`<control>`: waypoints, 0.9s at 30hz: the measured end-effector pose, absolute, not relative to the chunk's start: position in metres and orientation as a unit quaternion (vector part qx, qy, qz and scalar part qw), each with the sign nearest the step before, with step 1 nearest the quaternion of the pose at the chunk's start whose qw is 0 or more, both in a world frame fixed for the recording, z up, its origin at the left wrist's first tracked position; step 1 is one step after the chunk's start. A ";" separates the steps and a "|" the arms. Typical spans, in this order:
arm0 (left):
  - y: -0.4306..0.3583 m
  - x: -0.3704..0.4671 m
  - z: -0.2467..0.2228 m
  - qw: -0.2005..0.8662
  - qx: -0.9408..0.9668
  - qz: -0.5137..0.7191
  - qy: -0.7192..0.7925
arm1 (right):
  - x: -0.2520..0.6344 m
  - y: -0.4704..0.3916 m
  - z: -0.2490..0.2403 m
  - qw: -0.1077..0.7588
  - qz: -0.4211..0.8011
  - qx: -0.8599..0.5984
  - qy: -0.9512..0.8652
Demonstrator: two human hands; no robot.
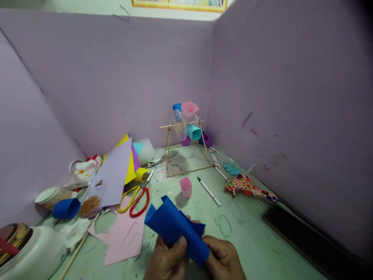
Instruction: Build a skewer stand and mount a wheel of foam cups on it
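Note:
A sheet of blue paper [177,225], rolled into a loose tube with flaring corners at its far end, is held between both hands near the table's front. My left hand [167,258] grips it from the left, thumb pressed on the roll. At the near end, my right hand [224,256] has its fingers closed around the paper's right edge, some of them hidden by it. Just beyond the roll stands a small pink paper cup [185,187]. Farther back is a stick frame [190,170] carrying a wheel with a pink cup [190,109] and a teal cup [194,132].
Red-handled scissors [140,202] and yellow-handled scissors [128,198] lie left, by cut pink paper [125,237] and stacked coloured sheets [113,171]. A white jar [40,252] stands front left. Right are a marker [209,191], a floral-patterned object [247,188] and a dark strip [305,241].

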State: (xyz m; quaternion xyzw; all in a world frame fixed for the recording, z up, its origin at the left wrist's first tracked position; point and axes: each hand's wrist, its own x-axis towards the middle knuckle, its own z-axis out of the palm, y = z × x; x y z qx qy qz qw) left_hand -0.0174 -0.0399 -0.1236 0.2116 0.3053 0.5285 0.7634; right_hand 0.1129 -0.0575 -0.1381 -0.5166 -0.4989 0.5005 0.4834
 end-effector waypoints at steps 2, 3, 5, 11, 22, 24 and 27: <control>-0.040 -0.019 -0.125 0.759 0.212 0.534 0.307 | 0.112 -0.057 -0.138 0.479 0.511 -0.516 -0.493; -0.040 -0.019 -0.126 0.757 0.213 0.535 0.308 | 0.112 -0.057 -0.139 0.477 0.515 -0.517 -0.491; -0.040 -0.020 -0.127 0.753 0.216 0.539 0.309 | 0.111 -0.057 -0.140 0.470 0.520 -0.520 -0.489; -0.040 -0.019 -0.129 0.747 0.212 0.544 0.318 | 0.112 -0.058 -0.147 0.453 0.520 -0.526 -0.498; -0.041 -0.017 -0.127 0.761 0.194 0.540 0.303 | 0.112 -0.059 -0.141 0.450 0.542 -0.507 -0.497; -0.040 -0.017 -0.127 0.761 0.196 0.543 0.296 | 0.112 -0.059 -0.141 0.451 0.538 -0.507 -0.501; -0.041 -0.016 -0.125 0.761 0.203 0.544 0.291 | 0.112 -0.059 -0.143 0.449 0.529 -0.513 -0.506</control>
